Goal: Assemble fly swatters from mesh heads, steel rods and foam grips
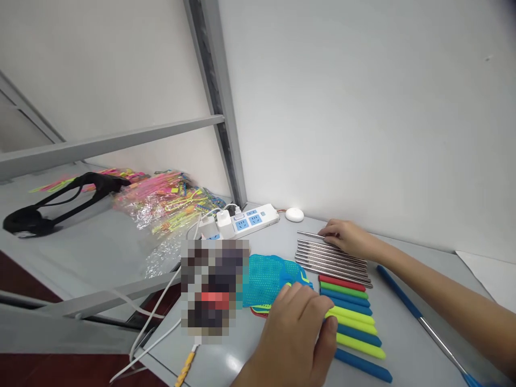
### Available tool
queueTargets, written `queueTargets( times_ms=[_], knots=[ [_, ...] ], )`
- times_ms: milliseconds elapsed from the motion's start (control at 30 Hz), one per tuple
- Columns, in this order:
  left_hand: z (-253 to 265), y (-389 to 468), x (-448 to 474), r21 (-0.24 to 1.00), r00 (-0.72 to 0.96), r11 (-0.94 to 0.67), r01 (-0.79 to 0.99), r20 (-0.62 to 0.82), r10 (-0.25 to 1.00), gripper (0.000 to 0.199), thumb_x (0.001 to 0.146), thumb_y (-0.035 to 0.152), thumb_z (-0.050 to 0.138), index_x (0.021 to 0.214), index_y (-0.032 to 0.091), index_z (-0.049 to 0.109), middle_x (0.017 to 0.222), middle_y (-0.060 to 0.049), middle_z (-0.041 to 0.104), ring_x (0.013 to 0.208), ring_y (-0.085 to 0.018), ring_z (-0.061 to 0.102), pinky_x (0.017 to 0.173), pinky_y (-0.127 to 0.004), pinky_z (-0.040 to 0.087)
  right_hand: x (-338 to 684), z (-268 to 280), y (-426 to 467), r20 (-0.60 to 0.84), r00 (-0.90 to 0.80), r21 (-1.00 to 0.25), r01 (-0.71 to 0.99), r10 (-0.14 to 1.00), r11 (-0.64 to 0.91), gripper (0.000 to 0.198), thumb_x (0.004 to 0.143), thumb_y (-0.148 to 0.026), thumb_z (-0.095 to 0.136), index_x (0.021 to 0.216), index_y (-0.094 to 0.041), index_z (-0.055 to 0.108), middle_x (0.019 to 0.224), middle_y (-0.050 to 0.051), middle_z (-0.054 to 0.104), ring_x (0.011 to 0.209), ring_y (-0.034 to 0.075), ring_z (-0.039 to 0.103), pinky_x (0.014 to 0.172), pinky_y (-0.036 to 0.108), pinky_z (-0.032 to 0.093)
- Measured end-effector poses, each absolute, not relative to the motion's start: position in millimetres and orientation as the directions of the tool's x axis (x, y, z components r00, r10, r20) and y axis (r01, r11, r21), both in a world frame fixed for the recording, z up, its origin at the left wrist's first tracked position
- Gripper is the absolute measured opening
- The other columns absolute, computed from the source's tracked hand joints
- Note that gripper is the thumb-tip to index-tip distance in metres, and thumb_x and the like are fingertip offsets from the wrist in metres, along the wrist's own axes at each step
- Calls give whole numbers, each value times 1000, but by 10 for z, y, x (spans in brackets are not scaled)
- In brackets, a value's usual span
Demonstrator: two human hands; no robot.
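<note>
My right hand [346, 236] reaches to the back of the table, fingers closed on the rearmost thin metal rod [309, 234]. Just in front of it lies a row of several similar silver rods [330, 258], side by side. Loosely curled, my left hand [298, 333] hovers over or rests by the left ends of several foam-like tubes; contact is unclear. A gap shows between its thumb and index finger, with no held thing visible. The tubes are red [342, 282], green [346, 290], blue [363, 364] and yellow-green [358, 345]. Beside my left hand is a turquoise mesh cloth item [266, 277].
A white power strip [256, 219] with plugs and cables, and a round white device [294, 215], sit near the wall. A blurred-out object [215, 290] lies at left. A blue-handled metal rod [419, 320] is under my right arm. Plastic-bagged colourful items [169, 199] and a black strap-like frame [76, 199] occupy the shelf.
</note>
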State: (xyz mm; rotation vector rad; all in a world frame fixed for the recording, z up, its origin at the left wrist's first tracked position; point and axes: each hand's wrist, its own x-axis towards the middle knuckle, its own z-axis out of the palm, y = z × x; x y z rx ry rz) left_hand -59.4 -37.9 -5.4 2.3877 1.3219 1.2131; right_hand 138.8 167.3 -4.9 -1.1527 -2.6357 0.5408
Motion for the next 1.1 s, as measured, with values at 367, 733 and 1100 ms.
queueTargets(
  times_ms=[367, 733, 1100],
  knots=[
    [-50, -363, -607, 491, 301, -604, 628, 563, 770, 17, 91, 15, 45, 106, 21, 48, 88, -5, 62, 78, -21, 52, 74, -37, 39, 1448, 24, 1617, 4, -685, -436, 654, 728, 618, 30, 94, -31, 45, 99, -26, 73, 103, 5, 70, 91, 22, 64, 80, 34, 48],
    [-61, -362, -602, 522, 293, -591, 615, 544, 786, 15, 93, 14, 44, 104, 22, 49, 86, -4, 60, 76, -19, 49, 75, -36, 36, 1500, 48, 1541, 25, -655, -468, 660, 755, 588, 32, 95, -29, 41, 102, -25, 72, 107, 4, 73, 95, 22, 65, 84, 34, 49],
    [-67, -361, -559, 512, 338, -613, 601, 532, 776, 13, 95, 14, 41, 97, 21, 52, 83, -3, 59, 75, -19, 48, 72, -35, 33, 2280, 212, 719, 76, -309, -397, 863, 948, 313, 38, 94, -49, 41, 110, -23, 64, 108, 8, 70, 91, 25, 65, 73, 35, 50]
  ],
)
